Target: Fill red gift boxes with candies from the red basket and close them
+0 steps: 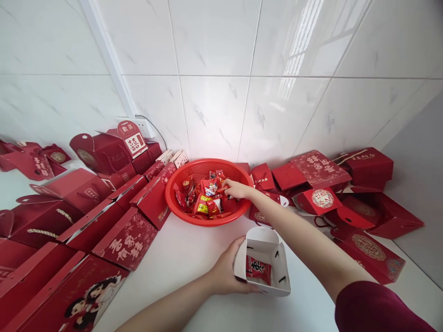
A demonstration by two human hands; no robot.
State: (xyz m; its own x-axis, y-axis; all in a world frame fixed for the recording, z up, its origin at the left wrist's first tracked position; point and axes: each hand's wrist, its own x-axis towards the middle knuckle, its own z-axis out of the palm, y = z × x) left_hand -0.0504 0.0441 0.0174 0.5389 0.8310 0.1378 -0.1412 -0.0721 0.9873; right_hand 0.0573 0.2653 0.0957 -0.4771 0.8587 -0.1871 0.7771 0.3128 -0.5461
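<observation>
A person's two bare hands work over a white tabletop [194, 258]. The left hand [230, 272] grasps the side of a small open gift box [284, 272], its white inside facing up, near the front of the table. In the box lies one red wrapped packet [259, 269] with a large black character. The right hand [237, 189] reaches over the right rim of a round red plastic basket [207, 222], its fingers down among the wrapped sweets inside; whether they have closed on one cannot be told. The sweets [209, 198] are mostly red, a few with yellow and white. The basket sits beyond the gift box, near a marbled white tile wall [214, 110]. To the left stand rows of red gift boxes [126, 237], some with rope handles, one at the front showing a cartoon couple. To the right, more red boxes [370, 251] lie in a loose pile. A white power socket [147, 127] is on the wall behind the left rows.
</observation>
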